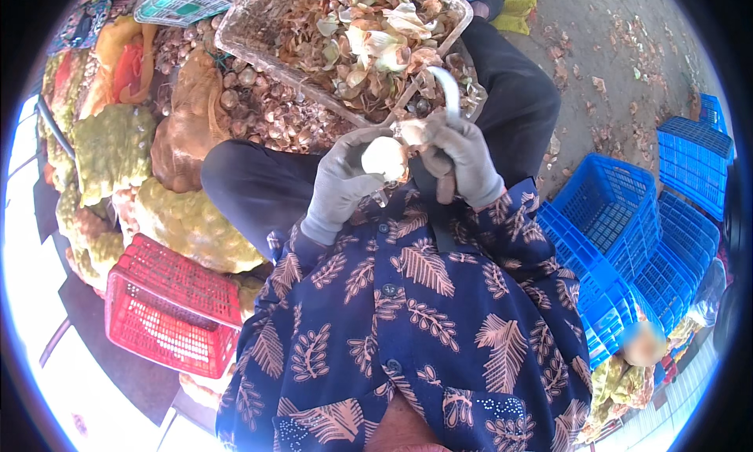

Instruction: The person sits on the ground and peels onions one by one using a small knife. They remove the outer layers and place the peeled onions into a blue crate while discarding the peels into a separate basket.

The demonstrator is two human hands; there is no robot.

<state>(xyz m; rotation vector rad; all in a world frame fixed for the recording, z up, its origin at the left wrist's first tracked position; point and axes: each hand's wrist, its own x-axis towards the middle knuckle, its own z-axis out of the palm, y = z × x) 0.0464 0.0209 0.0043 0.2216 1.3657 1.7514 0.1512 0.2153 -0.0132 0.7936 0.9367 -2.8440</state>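
Both my hands wear grey gloves and meet in front of my lap. My left hand grips a pale, bright onion, peeled on the side I see. Close beside it, my right hand is closed around what looks like a curved knife. Its pale hooked blade rises above the fist, and a brown handle shows below. A piece of papery onion skin sits at the right fingertips, near the onion. Just beyond my hands is a dirty plastic crate heaped with loose onion skins.
Unpeeled onions lie left of the crate. Filled mesh sacks and a red plastic crate stand to my left. Several blue crates are stacked at my right. Skin scraps litter the floor. Another person's foot shows at the top.
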